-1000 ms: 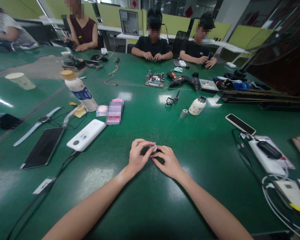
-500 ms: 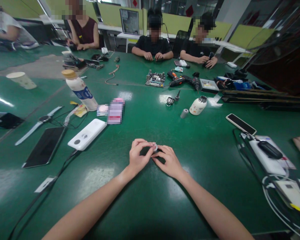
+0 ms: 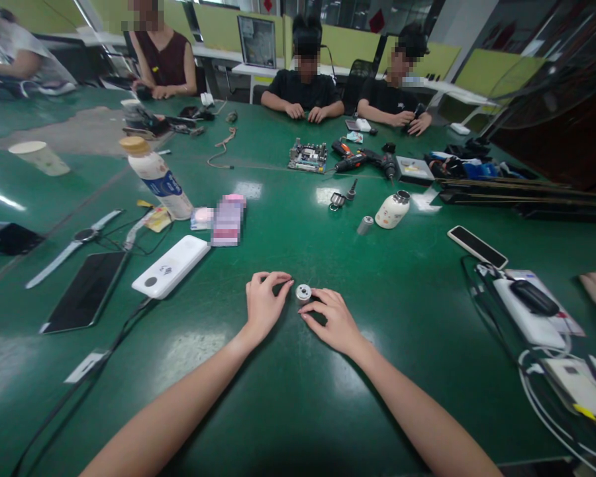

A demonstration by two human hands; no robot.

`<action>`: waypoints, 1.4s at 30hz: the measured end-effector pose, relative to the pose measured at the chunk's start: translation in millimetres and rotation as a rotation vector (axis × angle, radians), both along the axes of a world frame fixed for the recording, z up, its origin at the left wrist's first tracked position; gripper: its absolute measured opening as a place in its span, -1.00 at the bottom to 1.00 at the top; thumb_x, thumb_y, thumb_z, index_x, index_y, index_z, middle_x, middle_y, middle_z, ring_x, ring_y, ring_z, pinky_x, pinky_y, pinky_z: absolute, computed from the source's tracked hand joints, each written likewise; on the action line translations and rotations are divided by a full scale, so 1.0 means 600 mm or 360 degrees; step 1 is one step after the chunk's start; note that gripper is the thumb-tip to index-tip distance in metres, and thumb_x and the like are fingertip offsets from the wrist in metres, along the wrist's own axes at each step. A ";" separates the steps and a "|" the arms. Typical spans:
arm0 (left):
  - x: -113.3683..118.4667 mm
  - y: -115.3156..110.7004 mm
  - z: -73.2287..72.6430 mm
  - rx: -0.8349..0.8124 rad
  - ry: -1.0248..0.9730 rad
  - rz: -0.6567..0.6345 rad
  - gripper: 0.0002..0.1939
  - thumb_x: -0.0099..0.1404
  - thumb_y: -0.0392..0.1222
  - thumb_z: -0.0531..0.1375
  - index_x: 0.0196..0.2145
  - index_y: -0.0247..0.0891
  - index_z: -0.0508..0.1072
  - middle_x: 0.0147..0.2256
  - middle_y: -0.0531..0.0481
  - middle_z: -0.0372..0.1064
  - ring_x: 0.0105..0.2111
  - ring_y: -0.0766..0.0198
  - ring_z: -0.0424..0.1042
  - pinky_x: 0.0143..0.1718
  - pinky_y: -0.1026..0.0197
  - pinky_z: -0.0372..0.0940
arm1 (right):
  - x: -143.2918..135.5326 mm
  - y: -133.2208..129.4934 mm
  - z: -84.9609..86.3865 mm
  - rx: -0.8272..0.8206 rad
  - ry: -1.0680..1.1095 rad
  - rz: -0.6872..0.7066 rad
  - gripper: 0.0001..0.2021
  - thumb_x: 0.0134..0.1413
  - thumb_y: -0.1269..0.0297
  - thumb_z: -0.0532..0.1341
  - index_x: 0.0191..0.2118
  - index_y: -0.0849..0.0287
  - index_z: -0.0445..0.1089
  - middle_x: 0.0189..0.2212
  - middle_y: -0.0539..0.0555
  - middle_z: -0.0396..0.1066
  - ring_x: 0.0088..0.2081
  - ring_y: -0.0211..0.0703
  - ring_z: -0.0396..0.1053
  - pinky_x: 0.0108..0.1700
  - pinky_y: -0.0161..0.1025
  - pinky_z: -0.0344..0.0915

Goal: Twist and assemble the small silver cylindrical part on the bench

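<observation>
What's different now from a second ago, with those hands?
The left hand has let go of the small metal cylinder and moved a little to the left, uncovering its top. The right hand is still at the cylinder's side; the white flask beyond hasn't moved.

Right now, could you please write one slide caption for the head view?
Right hand holding a small silver cylinder upright on a green table, left hand close by but apart.

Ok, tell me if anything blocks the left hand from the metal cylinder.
Nothing visible. A narrow gap over green tabletop separates the left hand from the metal cylinder; the right hand is on its opposite side.
</observation>
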State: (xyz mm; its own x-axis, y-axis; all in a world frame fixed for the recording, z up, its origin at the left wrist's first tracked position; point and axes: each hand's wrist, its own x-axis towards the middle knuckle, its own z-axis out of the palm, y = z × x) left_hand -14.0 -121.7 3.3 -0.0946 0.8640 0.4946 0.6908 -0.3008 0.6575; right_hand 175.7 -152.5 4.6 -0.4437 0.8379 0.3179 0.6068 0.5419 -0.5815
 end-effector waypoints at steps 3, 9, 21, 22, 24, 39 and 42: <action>0.007 -0.007 0.009 0.0158 -0.0241 -0.0031 -0.92 0.23 -0.17 0.30 -0.28 -0.14 0.55 -0.33 -0.01 0.51 -0.21 0.15 0.43 -0.17 0.06 0.38 | 0.000 0.000 -0.001 -0.0001 0.0011 -0.0001 -0.89 0.15 0.31 0.26 -0.22 0.00 0.53 0.00 0.08 0.43 0.05 -0.03 0.32 0.09 0.02 0.22; 0.015 -0.019 0.010 0.0328 -0.0259 -0.0227 -0.88 0.24 -0.20 0.31 -0.23 -0.14 0.54 -0.31 -0.02 0.47 -0.20 0.20 0.45 -0.25 0.13 0.47 | 0.000 0.001 -0.003 0.0008 -0.0003 0.0013 -0.89 0.15 0.31 0.27 -0.22 -0.01 0.52 0.00 0.07 0.43 0.06 -0.05 0.32 0.11 0.02 0.21; 0.017 -0.022 0.016 0.0421 -0.0130 -0.0345 -0.85 0.22 -0.22 0.31 -0.22 -0.14 0.49 -0.35 0.02 0.58 -0.27 0.19 0.48 -0.19 0.08 0.38 | -0.001 0.000 -0.001 -0.0006 0.0006 0.0022 -0.89 0.16 0.33 0.25 -0.21 0.02 0.51 0.01 0.08 0.42 0.08 -0.04 0.31 0.11 0.02 0.21; 0.018 -0.023 0.018 0.0411 -0.0126 -0.0351 -0.85 0.22 -0.22 0.31 -0.22 -0.14 0.49 -0.35 0.02 0.58 -0.27 0.19 0.48 -0.20 0.08 0.37 | -0.001 0.000 -0.001 -0.0008 0.0009 0.0023 -0.89 0.16 0.33 0.25 -0.21 0.02 0.51 0.01 0.08 0.42 0.08 -0.03 0.31 0.11 0.03 0.22; 0.019 -0.024 0.020 0.0382 -0.0115 -0.0369 -0.86 0.23 -0.23 0.29 -0.22 -0.14 0.49 -0.35 0.03 0.58 -0.28 0.19 0.48 -0.20 0.08 0.36 | -0.001 0.000 -0.001 -0.0010 0.0015 0.0028 -0.88 0.16 0.33 0.24 -0.21 0.02 0.50 0.01 0.08 0.42 0.07 -0.03 0.32 0.10 0.03 0.22; 0.009 -0.019 0.024 0.0361 -0.0152 0.0038 -0.92 0.27 -0.16 0.27 -0.25 -0.13 0.55 -0.34 0.01 0.55 -0.24 0.19 0.44 -0.16 0.10 0.34 | -0.001 -0.001 -0.002 0.0008 0.0037 -0.0003 -0.90 0.14 0.32 0.27 -0.23 0.01 0.52 0.00 0.07 0.43 0.05 -0.04 0.32 0.10 0.01 0.20; 0.001 -0.009 0.014 0.0032 0.0098 0.0005 -0.90 0.27 -0.17 0.27 -0.23 -0.12 0.55 -0.35 0.01 0.59 -0.16 0.08 0.41 -0.08 -0.03 0.23 | -0.001 -0.001 -0.001 -0.0005 0.0034 -0.0004 -0.89 0.14 0.33 0.27 -0.23 0.01 0.53 0.00 0.07 0.43 0.05 -0.04 0.33 0.10 0.01 0.21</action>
